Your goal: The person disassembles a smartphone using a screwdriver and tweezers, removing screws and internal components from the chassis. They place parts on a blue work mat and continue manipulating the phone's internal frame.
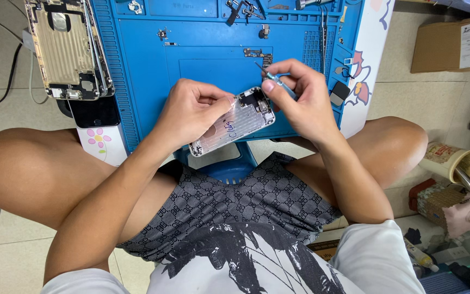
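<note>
silver phone housing [232, 122] sits tilted over the near edge of a blue work mat [148, 71], gripped by the left hand [191, 111] curled around its left end. the right hand [303, 98] pinches a small screwdriver [272, 77] at the housing's far right corner. another stripped phone shell [66, 46] lies far left.

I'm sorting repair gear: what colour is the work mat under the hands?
Bright blue: the work mat, clearest in the head view, the only one.

Left hand [191, 111] grips the silver phone shell [234, 123] over the blue mat [153, 65]. Right hand [303, 100] pinches a small screwdriver [272, 76] at the shell's top corner. More phone shells [66, 49] sit stacked far left.
</note>
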